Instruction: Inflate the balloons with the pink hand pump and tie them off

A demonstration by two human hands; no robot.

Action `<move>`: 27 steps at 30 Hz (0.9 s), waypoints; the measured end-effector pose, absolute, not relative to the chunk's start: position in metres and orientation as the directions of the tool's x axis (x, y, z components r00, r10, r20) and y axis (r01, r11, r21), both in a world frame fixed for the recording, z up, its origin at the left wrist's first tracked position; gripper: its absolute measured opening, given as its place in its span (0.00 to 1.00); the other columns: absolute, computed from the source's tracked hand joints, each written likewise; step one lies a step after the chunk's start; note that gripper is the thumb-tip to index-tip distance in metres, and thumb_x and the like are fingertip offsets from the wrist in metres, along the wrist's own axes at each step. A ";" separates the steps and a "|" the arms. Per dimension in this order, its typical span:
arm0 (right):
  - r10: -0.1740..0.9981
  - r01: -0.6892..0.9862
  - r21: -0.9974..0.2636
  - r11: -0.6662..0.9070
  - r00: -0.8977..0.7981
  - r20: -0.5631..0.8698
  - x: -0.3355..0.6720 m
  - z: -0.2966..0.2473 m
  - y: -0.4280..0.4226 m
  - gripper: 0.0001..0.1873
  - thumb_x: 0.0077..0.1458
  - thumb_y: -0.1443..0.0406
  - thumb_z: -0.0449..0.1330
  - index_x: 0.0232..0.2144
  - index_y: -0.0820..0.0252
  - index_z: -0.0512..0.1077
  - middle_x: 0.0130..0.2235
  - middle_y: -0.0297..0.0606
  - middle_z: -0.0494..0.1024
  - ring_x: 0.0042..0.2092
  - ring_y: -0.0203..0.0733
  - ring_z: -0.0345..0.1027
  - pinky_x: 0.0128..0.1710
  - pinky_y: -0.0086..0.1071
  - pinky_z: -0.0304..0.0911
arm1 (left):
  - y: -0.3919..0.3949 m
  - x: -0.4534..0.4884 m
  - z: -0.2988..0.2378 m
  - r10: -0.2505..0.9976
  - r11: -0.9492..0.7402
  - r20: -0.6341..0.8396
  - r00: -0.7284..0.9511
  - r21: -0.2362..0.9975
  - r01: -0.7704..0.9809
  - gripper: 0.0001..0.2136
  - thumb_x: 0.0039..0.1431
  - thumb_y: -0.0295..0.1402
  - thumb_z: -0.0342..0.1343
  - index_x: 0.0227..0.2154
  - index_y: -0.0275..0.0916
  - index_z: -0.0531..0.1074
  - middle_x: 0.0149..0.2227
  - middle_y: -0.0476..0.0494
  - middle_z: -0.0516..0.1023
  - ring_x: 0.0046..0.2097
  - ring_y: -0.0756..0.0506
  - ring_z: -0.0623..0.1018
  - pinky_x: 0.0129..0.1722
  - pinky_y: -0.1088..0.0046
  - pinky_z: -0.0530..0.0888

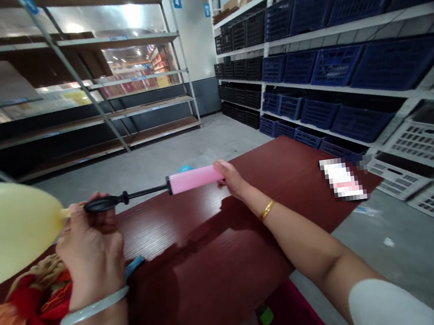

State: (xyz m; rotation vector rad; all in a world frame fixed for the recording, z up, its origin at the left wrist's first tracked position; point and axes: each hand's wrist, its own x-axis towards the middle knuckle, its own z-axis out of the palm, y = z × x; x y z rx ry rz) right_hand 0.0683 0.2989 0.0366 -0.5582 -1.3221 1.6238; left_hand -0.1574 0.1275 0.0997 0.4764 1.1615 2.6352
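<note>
A pale yellow balloon (11, 230), partly filled out, juts in from the left edge. Its neck sits on the black nozzle end of a balloon pump (193, 179), where the fingers of my left hand (93, 246) are closed. The pump has a pink barrel and a black rod that is drawn out between my hands. My right hand (230, 178) is wrapped round the far end of the pink barrel. The pump is held nearly level above the dark red table (214, 268).
Red and orange cloth-like items (32, 306) and a tan braided piece (48, 267) lie at the table's left. A pixelated white item (343, 179) rests at the right. Metal shelves (147, 108) stand behind; blue crates (332, 66) fill racks on the right.
</note>
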 end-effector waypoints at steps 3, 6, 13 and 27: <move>0.846 -0.384 -0.922 -0.040 -0.504 0.173 0.058 0.037 0.287 0.24 0.48 0.44 0.62 0.30 0.54 0.60 0.19 0.21 0.59 0.18 0.28 0.47 0.15 0.24 0.52 | 0.137 -0.138 0.097 0.385 -0.659 0.178 -0.906 0.740 -0.135 0.06 0.65 0.29 0.51 0.32 0.38 0.71 0.33 0.49 0.82 0.40 0.49 0.82 0.47 0.66 0.79; 0.824 -0.406 -0.910 -0.087 -0.543 0.164 0.053 0.038 0.279 0.24 0.49 0.43 0.62 0.32 0.54 0.60 0.20 0.21 0.59 0.18 0.29 0.47 0.16 0.24 0.54 | 0.142 -0.118 0.094 0.461 -0.631 0.182 -0.868 0.756 -0.176 0.04 0.64 0.29 0.53 0.33 0.38 0.71 0.36 0.47 0.83 0.41 0.47 0.82 0.46 0.64 0.80; 0.803 -0.359 -0.933 0.001 -0.557 0.215 0.054 0.036 0.284 0.23 0.49 0.45 0.63 0.30 0.55 0.62 0.22 0.23 0.59 0.20 0.30 0.51 0.14 0.24 0.54 | 0.136 -0.121 0.094 0.458 -0.613 0.193 -0.868 0.775 -0.152 0.03 0.62 0.28 0.55 0.32 0.38 0.72 0.33 0.49 0.82 0.43 0.47 0.81 0.46 0.66 0.80; 0.857 -0.367 -0.929 0.055 -0.459 0.232 0.087 0.037 0.310 0.20 0.51 0.48 0.61 0.26 0.55 0.60 0.14 0.20 0.55 0.14 0.28 0.44 0.13 0.24 0.48 | 0.114 -0.184 0.090 0.328 -0.701 0.100 -0.939 0.693 -0.171 0.04 0.61 0.30 0.56 0.34 0.34 0.72 0.33 0.42 0.81 0.36 0.48 0.82 0.40 0.69 0.80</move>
